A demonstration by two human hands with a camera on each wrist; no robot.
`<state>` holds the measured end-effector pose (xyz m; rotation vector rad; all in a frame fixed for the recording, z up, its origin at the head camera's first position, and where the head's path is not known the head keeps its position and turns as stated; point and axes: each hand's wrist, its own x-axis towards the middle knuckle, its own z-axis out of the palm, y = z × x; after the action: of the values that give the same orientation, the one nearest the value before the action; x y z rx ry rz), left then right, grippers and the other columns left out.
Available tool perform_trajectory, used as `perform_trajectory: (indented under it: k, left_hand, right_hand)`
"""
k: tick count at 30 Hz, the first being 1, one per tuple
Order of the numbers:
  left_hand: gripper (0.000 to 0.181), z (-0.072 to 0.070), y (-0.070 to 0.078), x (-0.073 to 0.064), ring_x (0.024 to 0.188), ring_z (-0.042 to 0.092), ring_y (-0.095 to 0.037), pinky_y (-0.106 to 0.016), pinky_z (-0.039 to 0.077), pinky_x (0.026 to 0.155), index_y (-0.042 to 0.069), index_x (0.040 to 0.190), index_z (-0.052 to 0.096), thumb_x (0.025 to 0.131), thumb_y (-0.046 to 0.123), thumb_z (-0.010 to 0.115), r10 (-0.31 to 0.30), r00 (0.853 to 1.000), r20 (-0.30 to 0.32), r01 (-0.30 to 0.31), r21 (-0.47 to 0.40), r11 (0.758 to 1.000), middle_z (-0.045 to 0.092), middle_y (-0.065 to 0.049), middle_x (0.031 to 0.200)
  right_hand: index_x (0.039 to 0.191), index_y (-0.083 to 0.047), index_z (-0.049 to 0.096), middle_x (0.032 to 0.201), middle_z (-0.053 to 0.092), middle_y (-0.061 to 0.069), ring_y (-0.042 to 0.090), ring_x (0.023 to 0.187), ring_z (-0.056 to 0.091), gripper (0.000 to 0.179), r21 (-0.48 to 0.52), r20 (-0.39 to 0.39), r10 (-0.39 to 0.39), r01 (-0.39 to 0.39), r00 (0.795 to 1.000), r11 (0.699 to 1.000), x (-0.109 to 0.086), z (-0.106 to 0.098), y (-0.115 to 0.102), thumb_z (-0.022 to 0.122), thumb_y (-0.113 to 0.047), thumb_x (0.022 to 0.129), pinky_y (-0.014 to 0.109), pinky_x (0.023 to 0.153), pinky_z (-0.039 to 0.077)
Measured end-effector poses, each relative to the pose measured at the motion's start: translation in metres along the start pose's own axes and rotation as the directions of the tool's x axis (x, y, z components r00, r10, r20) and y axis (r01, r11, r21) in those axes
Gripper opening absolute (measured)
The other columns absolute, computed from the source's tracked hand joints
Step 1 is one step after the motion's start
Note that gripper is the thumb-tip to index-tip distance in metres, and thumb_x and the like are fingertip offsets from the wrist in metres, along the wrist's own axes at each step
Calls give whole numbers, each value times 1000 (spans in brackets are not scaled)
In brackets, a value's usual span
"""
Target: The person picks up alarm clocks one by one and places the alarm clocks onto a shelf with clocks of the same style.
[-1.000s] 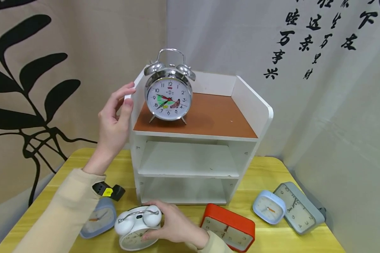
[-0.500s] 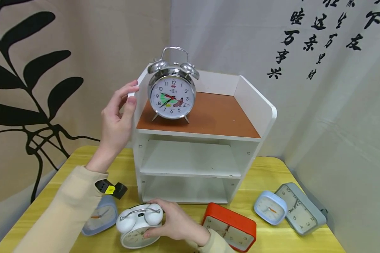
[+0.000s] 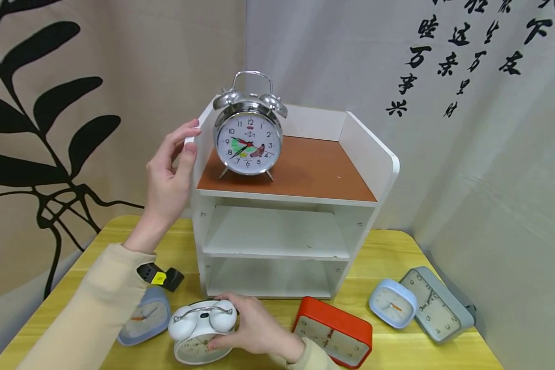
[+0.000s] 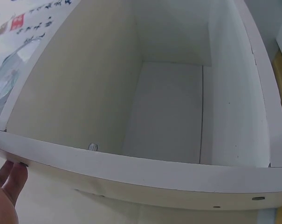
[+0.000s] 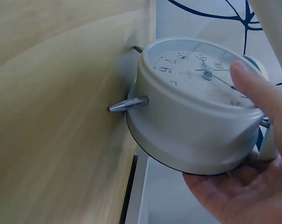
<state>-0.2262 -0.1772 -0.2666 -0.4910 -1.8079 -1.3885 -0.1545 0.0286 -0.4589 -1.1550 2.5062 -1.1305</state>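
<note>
My left hand (image 3: 168,172) holds the left side panel of a small white shelf unit (image 3: 270,197), thumb in front and fingers around its upper edge. On the unit's brown top stands a silver twin-bell alarm clock (image 3: 248,141). Down at the front of the table, my right hand (image 3: 256,326) grips a white twin-bell alarm clock (image 3: 203,329). In the right wrist view the thumb (image 5: 252,84) presses its face and the other fingers lie behind it. Its metal legs (image 5: 131,103) point at the wooden tabletop (image 5: 61,112).
A red rectangular clock (image 3: 335,329) stands right of the right hand. Farther right, a small light-blue clock (image 3: 393,303) leans close to a grey clock (image 3: 437,303). Another blue clock (image 3: 145,318) lies partly behind the left sleeve (image 3: 97,308). Curtains hang behind the yellow table (image 3: 384,246).
The head view shifts slightly and back. Both hands keep their holds, and the clocks and shelf unit stay where they were.
</note>
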Motion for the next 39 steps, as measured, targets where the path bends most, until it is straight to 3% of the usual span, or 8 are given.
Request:
perform_trajectory:
  k: [8,16,22,31,39]
  left_hand:
    - [39,1,0,0,132,60,-8,-5,53,97,0,142,58,111,24,51,0,1000,-8,0,-4,1000,57,-8,158]
    - [40,-1,0,-1,137,60,-15,-8,53,101,2,142,58,111,27,51,-2,1000,-12,2,7,1000,57,-7,158]
    - [40,0,0,0,137,60,-17,-13,53,106,2,143,58,112,26,50,-6,1000,-1,6,7,1000,57,-6,158]
    - [40,0,0,0,134,60,-12,-11,53,105,1,143,57,112,26,50,-9,1000,3,10,-9,1000,56,-7,159]
    - [38,1,1,0,135,61,-16,-13,54,105,2,142,58,111,23,51,-10,1000,0,10,-8,1000,57,-7,158]
  right_hand:
    - [137,-11,63,123,77,-2,-5,105,63,70,-26,-39,24,-25,999,999,-4,2,-4,93,-36,79,11,89,50]
    - [137,-18,63,127,75,-7,-4,111,63,69,16,-69,76,-75,995,997,-11,-1,-13,92,-40,80,15,94,53]
    - [138,-19,62,128,75,-9,-1,115,65,68,19,-105,60,-58,993,998,-19,-9,-24,92,-40,81,19,98,54]
    - [137,-28,62,125,75,-11,-3,108,64,65,99,-160,39,-24,986,995,-34,-29,-44,92,-35,81,19,96,54]
    - [136,-22,63,125,76,-8,4,111,68,69,62,-228,-17,32,973,998,-44,-48,-57,96,-30,76,24,100,55]
